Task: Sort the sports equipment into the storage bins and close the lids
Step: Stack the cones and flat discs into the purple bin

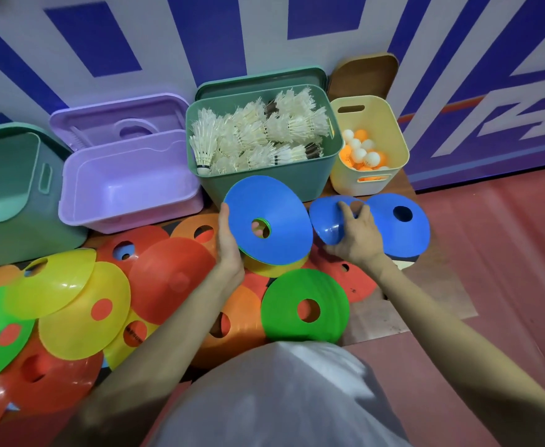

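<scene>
My left hand (229,240) holds a stack of disc cones (281,214) from beneath, blue on top with green and yellow edges under it. My right hand (355,233) grips a second blue cone (326,221) by its rim and centre hole. A third blue cone (400,227) lies just to the right of it. Red, orange, yellow and green cones (81,304) lie scattered on the floor in front of the bins. A green stack (306,304) sits between my forearms.
Along the wall stand an empty green bin (3,188), an empty purple bin (126,185) with its lid behind, a green bin (264,182) full of shuttlecocks (258,133), and a yellow bin (390,130) of ping-pong balls (361,153). A wooden lid (364,75) leans behind it.
</scene>
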A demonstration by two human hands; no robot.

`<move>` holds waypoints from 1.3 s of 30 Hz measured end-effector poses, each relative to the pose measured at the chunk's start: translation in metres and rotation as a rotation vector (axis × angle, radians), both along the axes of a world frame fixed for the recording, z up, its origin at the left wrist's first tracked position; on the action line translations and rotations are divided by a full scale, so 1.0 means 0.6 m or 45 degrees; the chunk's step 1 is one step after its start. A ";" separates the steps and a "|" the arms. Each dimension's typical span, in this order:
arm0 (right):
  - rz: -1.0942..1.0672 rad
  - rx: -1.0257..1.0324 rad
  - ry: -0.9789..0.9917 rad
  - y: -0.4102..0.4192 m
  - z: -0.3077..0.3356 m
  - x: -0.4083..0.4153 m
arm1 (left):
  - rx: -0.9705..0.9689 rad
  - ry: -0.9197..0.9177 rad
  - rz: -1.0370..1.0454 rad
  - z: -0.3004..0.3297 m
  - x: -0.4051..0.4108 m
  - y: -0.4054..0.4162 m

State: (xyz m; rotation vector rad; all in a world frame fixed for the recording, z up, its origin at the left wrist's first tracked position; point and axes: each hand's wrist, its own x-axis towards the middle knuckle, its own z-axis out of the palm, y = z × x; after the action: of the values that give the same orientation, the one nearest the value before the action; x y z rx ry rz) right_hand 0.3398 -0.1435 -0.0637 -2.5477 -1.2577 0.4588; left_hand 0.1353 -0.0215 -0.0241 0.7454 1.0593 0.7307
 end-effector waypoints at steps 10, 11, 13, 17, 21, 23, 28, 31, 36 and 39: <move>-0.292 0.958 0.629 -0.045 0.105 -0.059 | 0.025 0.097 0.009 -0.012 0.006 -0.013; -0.346 0.994 0.778 -0.042 0.108 -0.062 | 0.027 0.114 -0.007 -0.014 0.008 -0.016; -0.485 1.025 0.975 -0.037 0.115 -0.063 | 0.014 0.128 -0.059 -0.016 0.011 -0.023; -0.664 0.899 1.057 -0.035 0.095 -0.052 | 0.047 0.084 -0.223 -0.012 0.022 -0.036; -0.554 0.550 0.660 -0.043 0.054 -0.034 | -0.068 0.005 -0.243 -0.004 0.032 -0.043; -0.561 0.530 0.581 -0.050 0.045 -0.027 | -0.101 -0.016 -0.273 -0.006 0.039 -0.045; -0.407 0.489 0.597 -0.057 0.037 -0.016 | -0.169 -0.070 -0.317 -0.004 0.063 -0.053; -0.326 0.418 0.560 -0.054 0.032 -0.020 | -0.183 -0.069 -0.324 -0.005 0.079 -0.061; -0.270 0.362 0.579 -0.057 0.029 -0.005 | -0.149 0.039 -0.298 -0.009 0.098 -0.062; -0.217 0.312 0.601 -0.063 0.020 0.016 | -0.140 0.139 -0.271 -0.012 0.107 -0.059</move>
State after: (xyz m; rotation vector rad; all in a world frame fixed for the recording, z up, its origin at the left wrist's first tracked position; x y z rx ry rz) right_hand 0.3497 -0.1815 -0.0518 -2.1465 -0.8590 0.7602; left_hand 0.1998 -0.0570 -0.0313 0.7960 1.0908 0.4505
